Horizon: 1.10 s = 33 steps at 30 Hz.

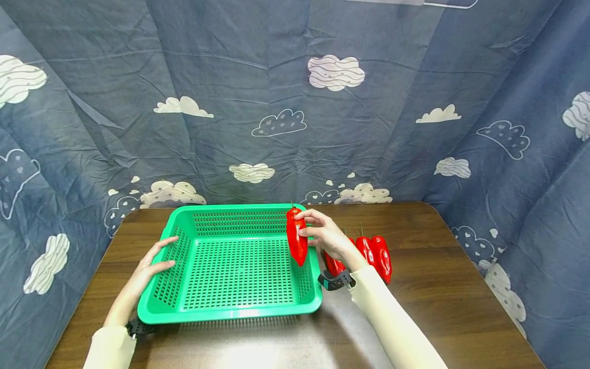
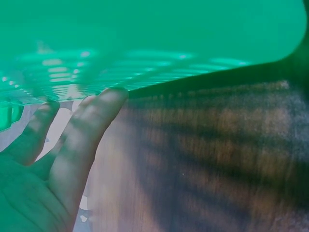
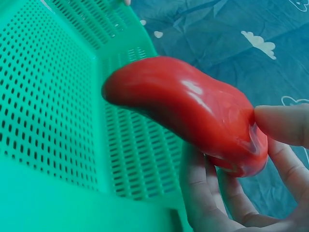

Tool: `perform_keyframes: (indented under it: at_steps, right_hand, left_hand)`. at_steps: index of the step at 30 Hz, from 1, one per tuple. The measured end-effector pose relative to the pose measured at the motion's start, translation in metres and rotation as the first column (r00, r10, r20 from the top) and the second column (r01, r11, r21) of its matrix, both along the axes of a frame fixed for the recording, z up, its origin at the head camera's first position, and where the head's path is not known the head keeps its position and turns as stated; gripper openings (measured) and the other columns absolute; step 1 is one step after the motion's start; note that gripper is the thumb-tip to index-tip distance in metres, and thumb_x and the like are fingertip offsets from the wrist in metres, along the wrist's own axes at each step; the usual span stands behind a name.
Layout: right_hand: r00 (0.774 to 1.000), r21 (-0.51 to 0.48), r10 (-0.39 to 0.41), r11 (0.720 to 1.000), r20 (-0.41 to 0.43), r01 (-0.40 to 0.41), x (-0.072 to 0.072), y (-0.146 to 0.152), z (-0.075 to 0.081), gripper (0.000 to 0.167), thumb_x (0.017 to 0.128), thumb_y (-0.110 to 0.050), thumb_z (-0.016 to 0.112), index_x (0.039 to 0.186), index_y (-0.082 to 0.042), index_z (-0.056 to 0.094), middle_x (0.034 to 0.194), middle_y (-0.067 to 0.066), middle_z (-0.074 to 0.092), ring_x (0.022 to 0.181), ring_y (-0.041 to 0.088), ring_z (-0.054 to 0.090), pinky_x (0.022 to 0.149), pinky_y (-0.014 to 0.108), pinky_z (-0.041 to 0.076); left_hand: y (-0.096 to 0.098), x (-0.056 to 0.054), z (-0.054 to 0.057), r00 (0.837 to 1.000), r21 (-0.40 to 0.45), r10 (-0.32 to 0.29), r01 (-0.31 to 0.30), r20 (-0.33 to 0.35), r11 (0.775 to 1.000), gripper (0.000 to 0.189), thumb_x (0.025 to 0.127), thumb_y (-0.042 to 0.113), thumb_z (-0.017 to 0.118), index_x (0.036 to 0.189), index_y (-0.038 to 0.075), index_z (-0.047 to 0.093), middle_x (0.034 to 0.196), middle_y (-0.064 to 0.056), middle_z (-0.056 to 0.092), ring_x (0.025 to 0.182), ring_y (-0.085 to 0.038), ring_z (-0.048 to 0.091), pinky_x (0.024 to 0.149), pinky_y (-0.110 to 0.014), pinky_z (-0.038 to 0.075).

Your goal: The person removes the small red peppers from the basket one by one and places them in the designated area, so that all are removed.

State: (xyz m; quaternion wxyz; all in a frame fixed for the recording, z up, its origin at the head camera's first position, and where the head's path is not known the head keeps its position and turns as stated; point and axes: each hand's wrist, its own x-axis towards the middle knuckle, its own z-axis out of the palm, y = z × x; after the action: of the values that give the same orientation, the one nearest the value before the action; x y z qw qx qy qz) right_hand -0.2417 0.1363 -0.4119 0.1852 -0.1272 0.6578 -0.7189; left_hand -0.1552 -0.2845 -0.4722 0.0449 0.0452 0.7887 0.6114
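Observation:
A long, glossy red pepper (image 1: pixel 296 241) hangs over the right end of the green basket (image 1: pixel 235 311), its stem end up and its tapered tip down. My right hand (image 1: pixel 322 233) pinches it near the stem end between thumb and fingers; the right wrist view shows the pepper (image 3: pixel 188 106) in that grip. At the basket's left side my left hand (image 1: pixel 149 264) holds the wall. Thumb and a finger reach over the rim in the head view, and in the left wrist view fingers (image 2: pixel 79 150) lie along the outside of the slotted wall.
More red peppers (image 1: pixel 380 256) lie on the brown wooden table (image 1: pixel 428 287) right of the basket, partly hidden behind the right forearm. A dark blue curtain (image 1: pixel 392 154) with cloud prints hangs behind the table.

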Motion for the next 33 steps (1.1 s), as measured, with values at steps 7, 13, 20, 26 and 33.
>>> perform_keyframes:
  at_steps: [7, 13, 20, 26, 33]
  right_hand:
    - [1.000, 0.007, -0.017, 1.000, -0.002, 0.017, 0.001, 0.011, 0.003, 0.033, 0.086, 0.006, 0.056, 0.119, 0.006, 0.049, 0.117, 0.015, 0.049, 0.092, 0.024, 0.058, 0.072, 0.037, 0.051]
    - [0.999, 0.012, -0.035, 0.999, 0.002, 0.035, 0.003, 0.021, 0.006, 0.034, 0.087, 0.004, 0.055, 0.120, 0.006, 0.048, 0.114, 0.013, 0.050, 0.089, 0.022, 0.058, 0.070, 0.035, 0.052]
    - [0.998, 0.024, -0.062, 0.998, -0.004, 0.062, 0.001, 0.035, 0.006, 0.031, 0.088, 0.004, 0.054, 0.118, 0.003, 0.051, 0.111, 0.012, 0.049, 0.084, 0.019, 0.057, 0.068, 0.032, 0.051]
    - [0.997, 0.020, -0.081, 0.996, 0.004, 0.081, 0.002, 0.049, 0.008, 0.026, 0.088, 0.004, 0.053, 0.112, -0.006, 0.056, 0.112, 0.011, 0.050, 0.083, 0.019, 0.057, 0.068, 0.033, 0.051]
    - [0.995, 0.031, -0.102, 0.994, 0.001, 0.102, 0.001, 0.063, 0.008, 0.025, 0.088, 0.004, 0.052, 0.110, -0.008, 0.056, 0.111, 0.010, 0.052, 0.086, 0.020, 0.057, 0.070, 0.034, 0.050]
  left_hand:
    - [0.000, -0.001, 0.001, 1.000, -0.006, -0.001, 0.001, -0.005, 1.000, 0.060, 0.095, 0.010, 0.053, 0.150, 0.012, 0.028, 0.156, -0.017, 0.010, 0.139, -0.040, 0.003, 0.100, -0.066, 0.012]
    - [0.001, 0.001, 0.001, 1.000, -0.007, -0.001, 0.001, 0.021, 1.000, 0.060, 0.097, 0.014, 0.052, 0.151, 0.014, 0.027, 0.156, -0.016, 0.009, 0.137, -0.038, 0.009, 0.100, -0.062, 0.018]
    - [0.001, 0.000, 0.001, 1.000, -0.019, 0.004, -0.004, -0.010, 1.000, 0.060, 0.095, 0.010, 0.053, 0.149, 0.009, 0.028, 0.155, -0.019, 0.013, 0.138, -0.039, 0.006, 0.100, -0.067, 0.010]
    - [0.001, 0.001, 0.002, 1.000, -0.023, 0.003, -0.002, 0.023, 1.000, 0.059, 0.097, 0.014, 0.051, 0.150, 0.012, 0.026, 0.155, -0.017, 0.010, 0.135, -0.038, 0.014, 0.098, -0.056, 0.023]
    - [0.001, 0.000, 0.001, 1.000, -0.003, 0.001, -0.001, 0.023, 1.000, 0.059, 0.096, 0.012, 0.051, 0.150, 0.012, 0.027, 0.156, -0.017, 0.007, 0.137, -0.040, 0.008, 0.099, -0.061, 0.019]
